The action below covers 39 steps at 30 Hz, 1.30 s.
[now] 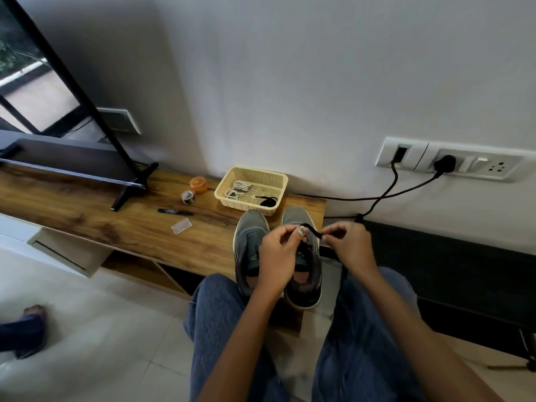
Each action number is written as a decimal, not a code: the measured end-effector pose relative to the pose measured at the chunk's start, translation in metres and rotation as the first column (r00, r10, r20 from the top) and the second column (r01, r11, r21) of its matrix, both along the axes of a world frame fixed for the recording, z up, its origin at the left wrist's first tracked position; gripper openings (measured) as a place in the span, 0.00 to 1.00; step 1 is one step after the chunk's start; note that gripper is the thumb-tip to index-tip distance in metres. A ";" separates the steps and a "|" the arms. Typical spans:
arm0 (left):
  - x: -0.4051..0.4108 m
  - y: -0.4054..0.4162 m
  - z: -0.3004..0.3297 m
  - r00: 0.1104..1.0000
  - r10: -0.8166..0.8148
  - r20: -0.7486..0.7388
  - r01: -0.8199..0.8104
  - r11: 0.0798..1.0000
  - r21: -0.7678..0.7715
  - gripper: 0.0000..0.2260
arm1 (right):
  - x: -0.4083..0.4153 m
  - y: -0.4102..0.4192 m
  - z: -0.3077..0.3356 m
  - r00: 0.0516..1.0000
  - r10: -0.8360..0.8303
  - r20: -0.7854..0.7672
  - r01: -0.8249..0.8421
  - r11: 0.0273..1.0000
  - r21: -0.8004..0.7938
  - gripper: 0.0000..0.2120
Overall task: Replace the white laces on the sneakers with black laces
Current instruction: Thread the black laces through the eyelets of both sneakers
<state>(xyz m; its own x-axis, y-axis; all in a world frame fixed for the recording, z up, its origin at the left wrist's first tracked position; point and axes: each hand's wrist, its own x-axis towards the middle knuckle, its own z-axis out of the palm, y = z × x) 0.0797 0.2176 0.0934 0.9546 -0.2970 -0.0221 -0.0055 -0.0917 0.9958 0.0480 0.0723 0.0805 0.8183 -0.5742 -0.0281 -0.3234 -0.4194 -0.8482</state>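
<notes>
- On the far left of the wooden bench (87, 210) stands a black stand (127, 181); beside it you have an orange lid (199, 184), a small tape roll (188, 196), a black marker (175, 211) and a clear plastic piece (181, 226).
- The cream basket (278, 181) sits against the wall just behind the shoes; in it lie the white laces (239, 190) to the left and a bundled spare black lace (268, 202) to the right.
- The left sneaker (249, 242) stands on the bench edge with its toe toward the basket; no lace shows on its visible part.
- Your left hand (277, 253) hovers over the gap between the two shoes, fingers curled, thumb and forefinger pinching one end of the black lace (311, 230).
- That lace runs as a short raised span from your left fingertips across to your right fingertips, just above the forefoot of the right sneaker (304, 262); more of it crosses the eyelets below.
- Your right hand (349, 245) is to the right of that sneaker, fingers curled, pinching the lace's other end between thumb and forefinger.
- On the wall to the right a switch plate (452, 159) holds a black plug (445, 163).
</notes>
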 end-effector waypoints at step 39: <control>-0.017 -0.006 -0.073 0.944 -0.259 0.205 -0.076 0.432 0.898 0.13 | -0.004 0.044 -0.070 0.970 0.158 -0.182 -0.193 0.962 -0.194 0.08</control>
